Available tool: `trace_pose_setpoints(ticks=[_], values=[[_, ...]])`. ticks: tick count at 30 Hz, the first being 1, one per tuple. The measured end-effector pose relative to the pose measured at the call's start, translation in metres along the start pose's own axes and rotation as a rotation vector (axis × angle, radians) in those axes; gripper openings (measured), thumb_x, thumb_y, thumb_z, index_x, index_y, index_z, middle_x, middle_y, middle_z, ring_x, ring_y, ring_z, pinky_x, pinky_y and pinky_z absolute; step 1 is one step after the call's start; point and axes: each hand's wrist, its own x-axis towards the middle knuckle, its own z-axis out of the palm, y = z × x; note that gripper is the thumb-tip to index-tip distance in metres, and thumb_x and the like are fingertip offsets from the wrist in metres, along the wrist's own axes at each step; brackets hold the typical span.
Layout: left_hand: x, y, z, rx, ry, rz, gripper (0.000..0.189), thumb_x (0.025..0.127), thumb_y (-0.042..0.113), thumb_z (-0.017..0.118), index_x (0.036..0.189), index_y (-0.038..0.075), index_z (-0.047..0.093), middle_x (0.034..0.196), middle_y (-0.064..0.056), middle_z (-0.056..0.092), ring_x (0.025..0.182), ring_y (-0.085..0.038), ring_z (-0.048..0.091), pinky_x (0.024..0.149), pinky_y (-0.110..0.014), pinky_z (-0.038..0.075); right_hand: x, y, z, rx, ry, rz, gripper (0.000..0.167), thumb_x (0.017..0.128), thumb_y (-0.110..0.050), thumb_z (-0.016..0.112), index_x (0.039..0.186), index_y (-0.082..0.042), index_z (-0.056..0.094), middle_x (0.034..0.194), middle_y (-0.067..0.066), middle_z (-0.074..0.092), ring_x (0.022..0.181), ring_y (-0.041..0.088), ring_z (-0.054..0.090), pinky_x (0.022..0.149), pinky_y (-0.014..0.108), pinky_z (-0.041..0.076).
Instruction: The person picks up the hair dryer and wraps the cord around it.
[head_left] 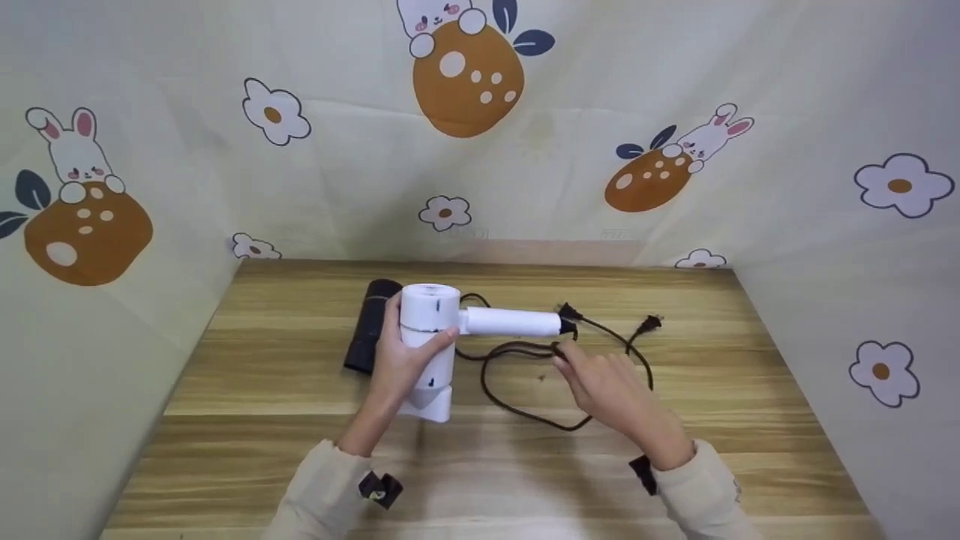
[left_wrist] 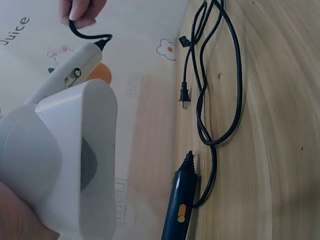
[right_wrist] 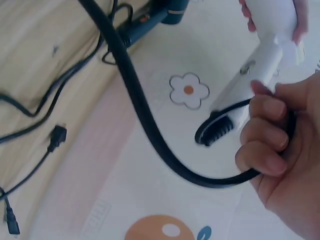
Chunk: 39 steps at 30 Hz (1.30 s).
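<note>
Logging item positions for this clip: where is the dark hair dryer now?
In the head view, the dark hair dryer lies on the table, left of the white hair dryer and beside the left hand.

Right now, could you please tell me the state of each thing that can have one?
White hair dryer: gripped by the left hand, lifted off the table.
White dryer's cord: held in the right hand, curved.
Dark hair dryer: lying on the table, not held.
Orange switch: setting cannot be told.
Two plugs: unplugged, prongs bare.
</note>
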Motion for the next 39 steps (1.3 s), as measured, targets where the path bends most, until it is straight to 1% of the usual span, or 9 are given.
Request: trace_pose_setpoints(ticks=[7, 11, 14, 17, 22, 26, 30, 33, 39], values=[[-0.001, -0.001, -0.003, -0.055, -0.062, 0.028, 0.080, 0.074, 0.021, 0.077, 0.140, 0.019, 0.031, 0.114, -0.012, 0.054, 0.090, -0.026, 0.059, 0.073, -0.038, 0.053, 0.009, 0.014, -0.020, 0.207, -0.002, 0.053, 0.009, 0.089, -0.015, 0.057, 0.084, -0.013, 0.050, 0.060, -0.009, 0.038, 0.049, 0.002, 0.031, 0.042, 0.016, 0.025], [-0.002, 0.000, -0.003, -0.091, -0.123, 0.038, 0.078, 0.074, 0.019, 0.076, 0.139, 0.019, 0.032, 0.113, -0.012, 0.053, 0.090, -0.024, 0.057, 0.073, -0.037, 0.052, 0.012, 0.024, -0.023, 0.369, 0.057, 0.020, 0.007, 0.086, -0.009, 0.061, 0.083, -0.013, 0.056, 0.063, -0.007, 0.049, 0.052, 0.000, 0.037, 0.045, 0.015, 0.032], [-0.003, 0.000, -0.004, -0.125, -0.172, 0.035, 0.075, 0.075, 0.018, 0.075, 0.137, 0.019, 0.033, 0.111, -0.012, 0.054, 0.091, -0.024, 0.057, 0.074, -0.037, 0.052, 0.013, 0.030, -0.023, 0.512, 0.100, 0.049, 0.004, 0.085, -0.006, 0.064, 0.085, -0.011, 0.063, 0.071, -0.003, 0.060, 0.058, 0.000, 0.045, 0.050, 0.017, 0.040], [-0.003, 0.001, -0.003, -0.148, -0.203, 0.031, 0.073, 0.075, 0.017, 0.074, 0.136, 0.019, 0.033, 0.111, -0.012, 0.054, 0.091, -0.023, 0.057, 0.075, -0.037, 0.052, 0.013, 0.033, -0.021, 0.651, 0.089, 0.148, 0.004, 0.086, -0.008, 0.064, 0.089, -0.009, 0.067, 0.079, 0.000, 0.066, 0.064, 0.001, 0.051, 0.055, 0.019, 0.045], [-0.005, 0.001, -0.002, -0.195, -0.221, 0.028, 0.074, 0.075, 0.016, 0.073, 0.137, 0.015, 0.033, 0.110, -0.013, 0.055, 0.091, -0.022, 0.057, 0.077, -0.037, 0.051, 0.015, 0.033, -0.021, 0.948, 0.036, 0.418, 0.014, 0.083, -0.007, 0.067, 0.095, 0.000, 0.063, 0.083, -0.002, 0.067, 0.073, 0.007, 0.060, 0.066, 0.019, 0.051], [-0.007, 0.001, 0.001, -0.276, -0.223, -0.003, 0.076, 0.075, 0.013, 0.071, 0.138, 0.012, 0.030, 0.111, -0.013, 0.054, 0.091, -0.021, 0.057, 0.078, -0.037, 0.050, 0.017, 0.032, -0.019, 1.145, 0.088, 0.577, 0.017, 0.083, -0.003, 0.066, 0.097, 0.002, 0.058, 0.078, -0.005, 0.063, 0.071, 0.008, 0.057, 0.065, 0.018, 0.048], [-0.008, 0.002, 0.004, -0.347, -0.206, -0.018, 0.077, 0.074, 0.009, 0.069, 0.139, 0.011, 0.028, 0.112, -0.011, 0.053, 0.092, -0.021, 0.057, 0.080, -0.038, 0.050, 0.017, 0.033, -0.012, 1.277, 0.167, 0.659, 0.006, 0.088, -0.004, 0.060, 0.092, -0.008, 0.061, 0.076, -0.005, 0.060, 0.068, 0.006, 0.051, 0.062, 0.017, 0.044], [-0.009, 0.003, 0.007, -0.361, -0.199, -0.012, 0.076, 0.074, 0.009, 0.069, 0.138, 0.010, 0.029, 0.112, -0.011, 0.053, 0.091, -0.021, 0.057, 0.079, -0.038, 0.051, 0.017, 0.032, -0.006, 1.368, 0.208, 0.704, 0.011, 0.091, -0.006, 0.056, 0.087, -0.014, 0.063, 0.077, -0.004, 0.060, 0.071, 0.007, 0.052, 0.065, 0.017, 0.046], [-0.009, 0.004, 0.010, -0.452, -0.177, -0.020, 0.071, 0.075, 0.008, 0.066, 0.136, 0.009, 0.029, 0.109, -0.008, 0.053, 0.088, -0.021, 0.058, 0.076, -0.038, 0.051, 0.013, 0.028, 0.006, 1.573, 0.183, 0.761, 0.015, 0.093, -0.012, 0.052, 0.088, -0.018, 0.065, 0.072, -0.002, 0.056, 0.055, 0.005, 0.045, 0.049, 0.015, 0.037]])
